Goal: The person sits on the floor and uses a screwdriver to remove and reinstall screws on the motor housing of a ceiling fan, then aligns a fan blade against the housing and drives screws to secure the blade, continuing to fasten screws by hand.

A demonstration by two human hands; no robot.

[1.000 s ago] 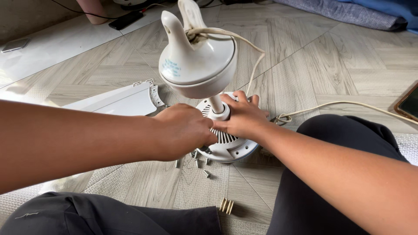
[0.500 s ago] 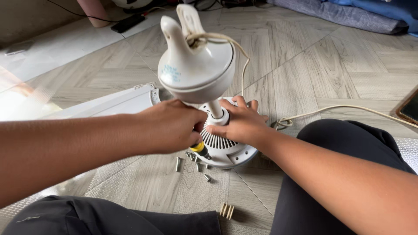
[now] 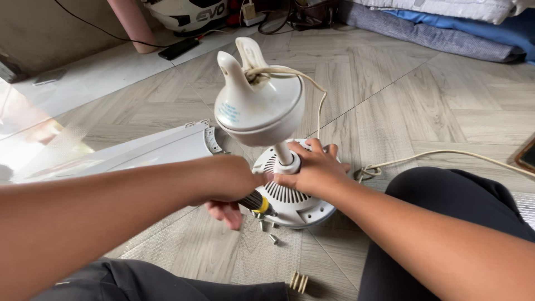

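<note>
Gripping black-and-yellow screwdriver handle [image 3: 255, 202], left hand [image 3: 225, 184] has fingers curled shut around it, tool tip aimed at round white vented plastic fan motor housing [image 3: 295, 196] on floor. Right hand [image 3: 310, 169] rests on housing top, fingers bent and closed around white stem [image 3: 283, 154] under bowl-shaped white cover [image 3: 259, 106], cream cord [image 3: 312, 92] knotted at top. Small silver screws [image 3: 266, 229] lie loose just beside housing. White flat panel [image 3: 156, 151] lies left. Grey wood-pattern herringbone floor [image 3: 401, 100]; blue bedding [image 3: 479, 28] at far wall.
</note>
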